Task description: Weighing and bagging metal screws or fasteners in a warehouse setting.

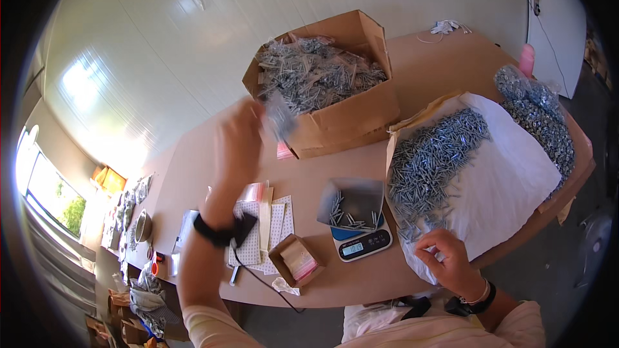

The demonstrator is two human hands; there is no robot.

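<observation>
At the far left, beyond the window (55,196), we see a metal bowl (143,226) among packets on a side surface. Next comes our left hand (242,132), raised over the brown table (200,148), a black watch (218,232) on its wrist and a dark cable (267,285) trailing below. The hand is blurred, but its fingers are pinching a clear bag (279,116) just in front of the large cardboard box (348,132), which is heaped with bagged metal fasteners (316,71). Nearer to us, dotted sheets (280,219) lie beside a small open box (313,277) with pink-edged packets inside.

To the right of that, a grey tray (367,193) sits tilted on a digital scale (366,245), with some loose fasteners (351,221) in it. Further right, a pile of fasteners (432,161) spreads over a white sheet (506,180). Our right hand (449,261) is at the near end of this pile, thumb and forefinger curled toward each other; we cannot tell whether anything is between them. At the far right, beside the sheet, we see a clear sack of small metal parts (548,135).
</observation>
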